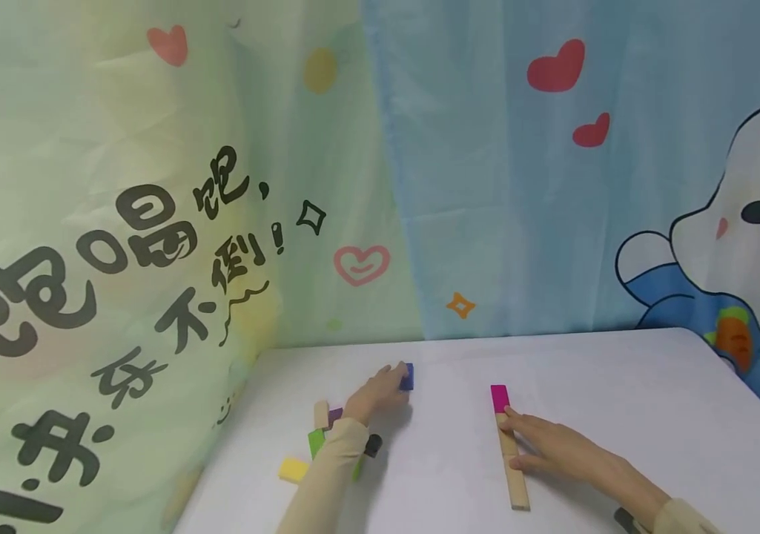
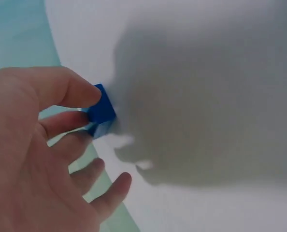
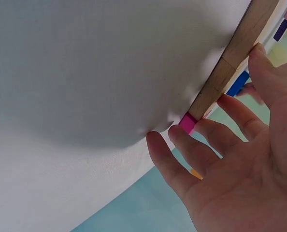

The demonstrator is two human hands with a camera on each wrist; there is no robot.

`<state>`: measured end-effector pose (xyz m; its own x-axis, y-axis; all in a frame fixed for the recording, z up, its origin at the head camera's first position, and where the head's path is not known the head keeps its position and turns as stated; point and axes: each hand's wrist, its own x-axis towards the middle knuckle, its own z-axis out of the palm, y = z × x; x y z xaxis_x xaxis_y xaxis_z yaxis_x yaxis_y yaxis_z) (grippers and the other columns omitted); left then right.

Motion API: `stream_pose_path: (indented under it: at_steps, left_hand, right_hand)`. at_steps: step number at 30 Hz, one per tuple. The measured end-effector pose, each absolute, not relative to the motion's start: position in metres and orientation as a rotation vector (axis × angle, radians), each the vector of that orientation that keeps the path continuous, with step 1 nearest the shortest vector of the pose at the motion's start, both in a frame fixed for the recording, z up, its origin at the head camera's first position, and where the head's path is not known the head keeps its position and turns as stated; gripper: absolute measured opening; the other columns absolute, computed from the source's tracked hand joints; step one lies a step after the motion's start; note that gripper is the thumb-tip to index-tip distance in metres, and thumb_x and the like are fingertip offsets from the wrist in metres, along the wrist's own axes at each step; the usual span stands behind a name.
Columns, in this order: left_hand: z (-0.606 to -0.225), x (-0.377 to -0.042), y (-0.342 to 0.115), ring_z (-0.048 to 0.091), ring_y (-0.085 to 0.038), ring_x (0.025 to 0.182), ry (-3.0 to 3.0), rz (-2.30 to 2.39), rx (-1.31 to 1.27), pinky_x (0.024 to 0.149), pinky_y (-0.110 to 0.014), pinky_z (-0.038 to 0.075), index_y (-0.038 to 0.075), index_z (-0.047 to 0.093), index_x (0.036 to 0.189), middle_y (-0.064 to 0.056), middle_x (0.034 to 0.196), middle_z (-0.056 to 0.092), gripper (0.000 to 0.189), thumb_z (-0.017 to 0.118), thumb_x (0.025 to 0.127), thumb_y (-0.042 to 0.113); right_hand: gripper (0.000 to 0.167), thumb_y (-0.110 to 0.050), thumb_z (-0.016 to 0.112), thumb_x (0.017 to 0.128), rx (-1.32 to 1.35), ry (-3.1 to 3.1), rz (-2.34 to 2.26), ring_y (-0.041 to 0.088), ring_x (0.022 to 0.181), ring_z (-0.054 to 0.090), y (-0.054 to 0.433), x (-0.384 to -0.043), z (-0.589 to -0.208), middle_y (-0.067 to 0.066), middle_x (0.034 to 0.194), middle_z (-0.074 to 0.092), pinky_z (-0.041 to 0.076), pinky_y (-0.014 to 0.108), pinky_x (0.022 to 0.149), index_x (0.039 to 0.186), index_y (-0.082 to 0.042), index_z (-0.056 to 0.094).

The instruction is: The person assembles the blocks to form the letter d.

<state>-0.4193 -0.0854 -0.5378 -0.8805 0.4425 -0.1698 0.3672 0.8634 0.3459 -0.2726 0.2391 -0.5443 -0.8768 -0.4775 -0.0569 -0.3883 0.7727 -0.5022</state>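
Near the table's back edge, my left hand [image 1: 380,394] pinches a small blue block [image 1: 408,377] between thumb and fingers. The left wrist view shows the thumb on one face of that blue block [image 2: 102,107], while the last two fingers stand away from it. To the right, natural wooden blocks [image 1: 514,478] form a straight row with a magenta block [image 1: 500,397] at its far end. My right hand [image 1: 560,443] rests alongside this row, its fingers loosely extended. Thumb and fingertips touch or almost touch the wooden blocks [image 3: 218,79] in the right wrist view.
Beside and partly behind my left forearm lie a yellow block [image 1: 293,469], a green block [image 1: 316,442], a purple block [image 1: 335,417], a plain wooden block [image 1: 321,414] and a black block [image 1: 373,445]. A printed curtain [image 1: 486,185] hangs behind the white table [image 1: 620,400].
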Motion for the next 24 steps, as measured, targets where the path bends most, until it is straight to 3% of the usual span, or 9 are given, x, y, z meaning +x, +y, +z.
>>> stream_pose_path:
  at_steps: [6, 11, 15, 24]
  left_hand:
    - [-0.539, -0.420, -0.054, 0.027, -0.032, 0.153, 2.766, 0.404, 0.679, 0.118, -0.060, 0.030, 0.016, 0.045, 0.142, -0.007, 0.159, 0.042, 0.047, 0.058, 0.097, 0.016]
    - [-0.539, -0.421, -0.029, 0.028, -0.031, 0.153, 2.765, 0.368, 0.733, 0.118, -0.059, 0.031, 0.019, 0.048, 0.135, -0.004, 0.163, 0.036, 0.038, 0.057, 0.099, 0.017]
    - [-0.541, -0.425, -0.010, 0.033, -0.032, 0.150, 2.776, 0.367, 0.734, 0.114, -0.059, 0.037, 0.022, 0.045, 0.131, -0.004, 0.158, 0.043, 0.035, 0.059, 0.099, 0.019]
    - [-0.537, -0.431, 0.026, 0.028, -0.025, 0.153, 2.770, 0.257, 0.784, 0.119, -0.054, 0.033, 0.025, 0.050, 0.139, 0.003, 0.163, 0.036, 0.040, 0.057, 0.100, 0.021]
  right_hand:
    - [0.077, -0.051, 0.070, 0.089, -0.660, 2.783, -0.730, 0.047, 0.133, 0.050, 0.238, -0.272, -0.547, 0.024, 0.149, 0.050, 0.043, 0.067, 0.102, 0.146, -0.002, 0.049]
    - [0.074, -0.052, 0.069, 0.089, -0.613, 2.769, -0.729, 0.048, 0.135, 0.048, 0.238, -0.271, -0.546, 0.025, 0.152, 0.046, 0.041, 0.069, 0.103, 0.144, -0.007, 0.051]
    - [0.073, -0.053, 0.069, 0.089, -0.593, 2.767, -0.719, 0.047, 0.137, 0.047, 0.239, -0.271, -0.543, 0.024, 0.153, 0.045, 0.041, 0.069, 0.103, 0.144, -0.009, 0.053]
    - [0.067, -0.052, 0.068, 0.090, -0.663, 2.793, -0.701, 0.048, 0.134, 0.049, 0.237, -0.272, -0.542, 0.026, 0.152, 0.046, 0.043, 0.069, 0.101, 0.141, -0.010, 0.056]
